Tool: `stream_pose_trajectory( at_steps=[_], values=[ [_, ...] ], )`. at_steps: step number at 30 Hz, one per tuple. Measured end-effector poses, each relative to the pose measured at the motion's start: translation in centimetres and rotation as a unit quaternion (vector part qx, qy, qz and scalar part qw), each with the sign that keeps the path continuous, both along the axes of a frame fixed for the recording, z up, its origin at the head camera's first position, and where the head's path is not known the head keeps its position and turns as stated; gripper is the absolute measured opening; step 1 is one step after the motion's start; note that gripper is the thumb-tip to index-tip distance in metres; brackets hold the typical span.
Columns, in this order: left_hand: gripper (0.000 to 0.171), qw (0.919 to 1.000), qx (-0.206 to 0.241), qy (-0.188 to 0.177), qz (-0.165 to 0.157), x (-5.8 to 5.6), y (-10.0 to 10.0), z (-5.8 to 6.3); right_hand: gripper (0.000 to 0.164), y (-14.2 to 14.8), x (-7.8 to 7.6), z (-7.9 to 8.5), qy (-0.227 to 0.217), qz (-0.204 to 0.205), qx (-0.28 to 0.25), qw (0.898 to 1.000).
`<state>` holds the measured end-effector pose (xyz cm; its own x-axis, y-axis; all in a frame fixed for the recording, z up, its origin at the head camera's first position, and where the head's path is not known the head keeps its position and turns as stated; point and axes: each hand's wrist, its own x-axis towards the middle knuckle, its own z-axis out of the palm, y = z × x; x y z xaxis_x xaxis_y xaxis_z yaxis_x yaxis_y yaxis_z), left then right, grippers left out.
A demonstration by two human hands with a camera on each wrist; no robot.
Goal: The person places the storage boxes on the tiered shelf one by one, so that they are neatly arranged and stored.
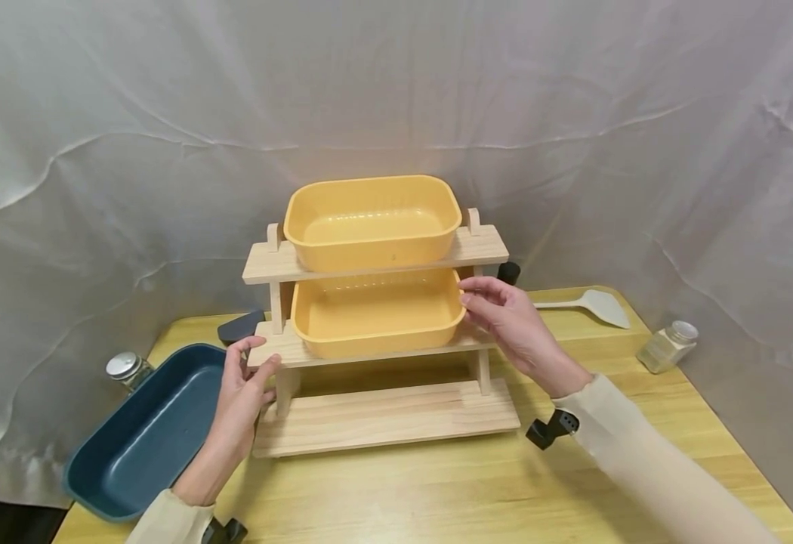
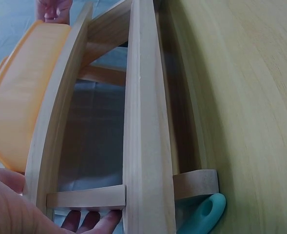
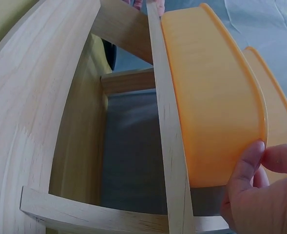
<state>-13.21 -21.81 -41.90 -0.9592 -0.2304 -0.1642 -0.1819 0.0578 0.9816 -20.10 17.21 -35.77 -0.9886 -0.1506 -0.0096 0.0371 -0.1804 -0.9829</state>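
Right hand (image 1: pixel 513 323) (angled inward) pinches the lower yellow bin (image 1: pixel 383 344)

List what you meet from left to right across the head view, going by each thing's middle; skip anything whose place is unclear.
Blue tub, left hand, wooden rack holding two yellow tubs, right hand, white spatula, jar.

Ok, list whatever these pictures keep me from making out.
Lower yellow bin, head view: far rim hidden by the upper yellow bin and top shelf.
Black object, head view: lower part hidden behind the right hand.
Teal object, left wrist view: cut off by the bottom edge.
Jar near the white spatula, head view: contents too small to tell.
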Motion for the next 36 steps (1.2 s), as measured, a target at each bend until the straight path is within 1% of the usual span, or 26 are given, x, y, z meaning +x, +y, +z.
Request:
stream_pose_trajectory(
  at_steps=[7, 13, 16, 19, 24, 28, 30, 36],
  values=[
    [0.043, 1.0, 0.002, 0.005, 0.001, 0.0, 0.0, -0.1, 0.026, 0.0, 0.1, -0.2, 0.003, -0.012, -0.011, 1.0],
    [0.042, 0.9999, 0.006, 0.01, 0.001, 0.0, 0.0, 0.0, 0.021, 0.8, 0.3, -0.6, 0.0, -0.052, -0.043, 0.998],
    [0.042, 0.9999, 0.005, 0.01, 0.002, 0.0, 0.0, 0.0, 0.014, 1.6, 0.7, -0.7, 0.007, -0.069, -0.05, 0.996],
    [0.043, 0.9999, 0.002, 0.011, 0.001, 0.1, 0.0, 0.0, 0.009, 2.4, 1.1, -0.9, 0.011, -0.081, -0.045, 0.996],
    [0.043, 0.9999, -0.001, 0.011, 0.0, 0.1, 0.1, 0.1, 0.008, 3.4, 1.7, -1.6, 0.015, -0.092, -0.031, 0.995],
    [0.043, 1.0, -0.002, 0.007, 0.0, 0.1, 0.1, 0.1, 0.012, 4.1, 2.1, -2.4, 0.024, -0.1, -0.006, 0.995],
    [0.044, 1.0, -0.003, 0.003, 0.0, 0.1, 0.1, 0.1, 0.015, 4.4, 2.2, -2.8, 0.026, -0.102, 0.014, 0.994],
    [0.045, 0.9999, 0.006, -0.004, -0.008, 0.2, -0.1, 0.3, 0.024, 5.1, 2.7, -3.9, -0.004, -0.088, 0.083, 0.993]
  ],
)
